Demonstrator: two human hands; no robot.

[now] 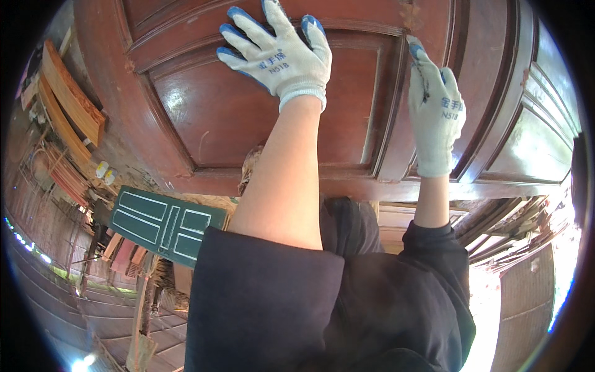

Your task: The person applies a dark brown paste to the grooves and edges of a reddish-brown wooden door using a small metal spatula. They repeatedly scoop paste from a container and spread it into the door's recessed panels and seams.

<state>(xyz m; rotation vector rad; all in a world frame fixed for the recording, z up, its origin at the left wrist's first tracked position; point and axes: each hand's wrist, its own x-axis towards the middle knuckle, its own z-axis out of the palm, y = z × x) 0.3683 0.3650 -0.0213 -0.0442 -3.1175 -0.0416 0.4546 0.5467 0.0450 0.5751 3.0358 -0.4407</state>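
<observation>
My left hand (282, 59), in a white knit glove with blue-coated fingertips, lies with spread fingers on a reddish-brown panelled wooden door (223, 111). My right hand (437, 108), gloved alike, is closed, its fingers drawn together and pointing away from me. A small pale tip shows at its fingertips, against the door's frame moulding; what the hand holds is mostly hidden. Dark smudges mark the right glove's fingers. Just beyond that tip, a light brown patch (409, 15) shows on the door's wood.
A green door panel (167, 223) with white outlines stands at the left. Long curved-looking planks (74, 93) lie at the far left, near two small white-and-yellow containers (105, 172). Stacked timber strips (508, 226) sit at the right, under another brown panelled section (533, 142).
</observation>
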